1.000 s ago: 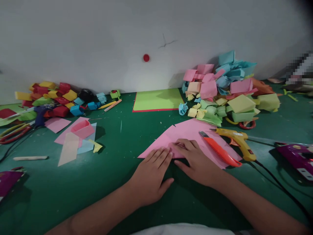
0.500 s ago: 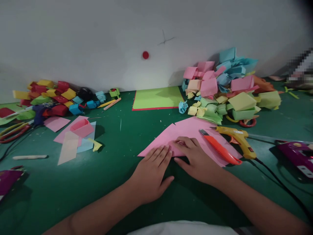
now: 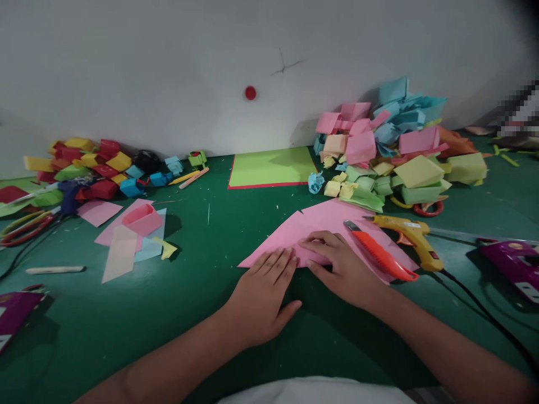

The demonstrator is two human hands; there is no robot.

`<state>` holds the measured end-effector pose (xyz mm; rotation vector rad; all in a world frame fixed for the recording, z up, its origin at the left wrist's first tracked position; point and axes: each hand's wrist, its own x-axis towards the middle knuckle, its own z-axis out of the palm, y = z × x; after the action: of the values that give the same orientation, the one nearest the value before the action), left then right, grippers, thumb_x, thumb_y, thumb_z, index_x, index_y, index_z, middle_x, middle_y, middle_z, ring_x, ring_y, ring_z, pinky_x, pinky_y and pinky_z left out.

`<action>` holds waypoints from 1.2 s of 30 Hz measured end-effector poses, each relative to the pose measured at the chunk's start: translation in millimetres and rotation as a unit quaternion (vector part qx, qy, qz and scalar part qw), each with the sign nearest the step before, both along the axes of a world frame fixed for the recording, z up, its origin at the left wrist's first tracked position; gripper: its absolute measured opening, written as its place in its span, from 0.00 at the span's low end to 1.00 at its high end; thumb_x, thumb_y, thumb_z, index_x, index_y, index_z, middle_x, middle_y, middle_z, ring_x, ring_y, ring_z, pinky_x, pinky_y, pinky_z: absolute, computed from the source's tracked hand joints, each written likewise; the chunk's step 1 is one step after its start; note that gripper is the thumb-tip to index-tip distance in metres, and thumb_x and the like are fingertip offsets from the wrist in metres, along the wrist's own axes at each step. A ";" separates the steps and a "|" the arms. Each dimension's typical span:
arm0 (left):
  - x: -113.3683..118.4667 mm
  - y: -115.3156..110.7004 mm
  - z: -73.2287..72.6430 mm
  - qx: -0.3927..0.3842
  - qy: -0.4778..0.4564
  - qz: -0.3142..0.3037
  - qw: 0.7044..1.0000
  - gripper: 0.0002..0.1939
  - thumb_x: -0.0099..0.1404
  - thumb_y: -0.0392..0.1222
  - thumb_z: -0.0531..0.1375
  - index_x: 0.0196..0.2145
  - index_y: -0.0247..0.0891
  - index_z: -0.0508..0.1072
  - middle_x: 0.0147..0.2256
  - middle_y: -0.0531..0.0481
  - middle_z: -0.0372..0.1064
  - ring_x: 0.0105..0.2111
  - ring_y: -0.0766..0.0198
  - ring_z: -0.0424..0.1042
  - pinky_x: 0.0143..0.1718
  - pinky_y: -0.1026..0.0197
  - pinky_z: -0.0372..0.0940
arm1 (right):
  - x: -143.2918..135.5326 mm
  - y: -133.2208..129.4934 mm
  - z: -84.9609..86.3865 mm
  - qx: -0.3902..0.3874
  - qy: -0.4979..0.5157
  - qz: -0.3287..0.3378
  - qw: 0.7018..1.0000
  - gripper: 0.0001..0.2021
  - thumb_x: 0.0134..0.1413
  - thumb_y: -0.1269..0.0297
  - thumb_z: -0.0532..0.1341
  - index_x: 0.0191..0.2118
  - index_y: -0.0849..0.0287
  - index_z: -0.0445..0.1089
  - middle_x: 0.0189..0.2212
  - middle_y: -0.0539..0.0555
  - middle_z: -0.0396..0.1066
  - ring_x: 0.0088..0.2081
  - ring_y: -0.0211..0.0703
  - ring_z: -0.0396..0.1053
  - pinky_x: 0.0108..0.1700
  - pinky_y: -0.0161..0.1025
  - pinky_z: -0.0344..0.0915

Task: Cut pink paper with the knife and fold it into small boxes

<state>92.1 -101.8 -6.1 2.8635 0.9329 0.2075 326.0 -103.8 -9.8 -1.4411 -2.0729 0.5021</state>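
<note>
- The person's left hand (image 3: 261, 303) lies flat, its fingers straight and side by side on the pink paper (image 3: 324, 216), the thumb spread away over the table (image 3: 202, 292).
- The right hand (image 3: 343, 266) rests on the same paper just beside the left, fingers bent, thumb apart from them near the paper's close edge; neither hand is clamped on anything.
- The two hands are near each other, with a narrow gap between the left fingertips and the right ones.
- The pink paper lies on the green table in front of the person, a pointed corner reaching out to the left and a small notch in its far edge.
- An orange cutter (image 3: 381, 252) lies across the paper's right part, blade end pointing away from the person.
- Just right of it is a yellow glue gun (image 3: 415, 233), its black cord (image 3: 488, 320) running toward the person.
- Behind the paper, on the right, is a heap of folded paper pieces (image 3: 362, 148) in pink, blue, green and yellow.
- A lime sheet (image 3: 273, 168) with a red edge lies against the wall (image 3: 126, 67).
- On the left, a pink paper loop (image 3: 143, 221) sits on flat scraps.
</note>
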 end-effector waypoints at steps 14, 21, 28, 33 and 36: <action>0.1 -1.8 -2.9 -0.006 0.020 0.001 1.000 0.36 0.73 0.54 0.51 0.70 0.29 0.50 0.71 0.34 0.46 0.71 0.47 0.46 0.71 0.46 0.43 | -4.9 -20.2 11.1 0.130 -0.126 0.070 0.981 0.13 0.66 0.65 0.57 0.49 0.57 0.77 0.49 0.55 0.77 0.51 0.56 0.65 0.54 0.57 0.58; -4.1 2.1 3.1 -0.020 0.050 -0.020 0.998 0.39 0.75 0.59 0.47 0.71 0.29 0.47 0.72 0.35 0.42 0.72 0.48 0.45 0.71 0.47 0.43 | 1.0 -25.3 12.4 0.121 -0.162 0.053 0.978 0.14 0.68 0.67 0.53 0.46 0.57 0.78 0.52 0.52 0.77 0.50 0.56 0.67 0.53 0.58 0.58; -36.5 8.4 12.0 -0.011 0.072 -0.033 0.997 0.39 0.76 0.58 0.47 0.73 0.35 0.39 0.72 0.39 0.41 0.72 0.50 0.43 0.71 0.46 0.42 | 29.2 -37.6 7.9 0.107 -0.180 0.022 0.978 0.14 0.68 0.66 0.54 0.50 0.53 0.76 0.54 0.48 0.77 0.54 0.56 0.67 0.55 0.58 0.58; -72.1 4.0 12.7 0.027 0.079 0.017 0.996 0.38 0.77 0.54 0.48 0.74 0.40 0.33 0.72 0.42 0.43 0.71 0.50 0.49 0.71 0.43 0.44 | 32.6 -40.9 2.3 0.114 -0.194 0.022 0.974 0.16 0.69 0.66 0.54 0.54 0.52 0.75 0.55 0.47 0.76 0.53 0.54 0.68 0.56 0.58 0.60; -85.3 2.1 10.4 0.036 0.090 0.046 0.994 0.38 0.77 0.54 0.49 0.74 0.41 0.33 0.72 0.43 0.43 0.70 0.50 0.50 0.71 0.41 0.43 | 33.6 -44.7 0.5 0.121 -0.214 0.021 0.969 0.17 0.70 0.64 0.53 0.58 0.51 0.73 0.56 0.46 0.74 0.55 0.54 0.68 0.58 0.59 0.59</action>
<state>6.8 -99.8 4.3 2.9456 1.1138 -0.0091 359.6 -148.4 -9.3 -1.4546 -2.4004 -0.0601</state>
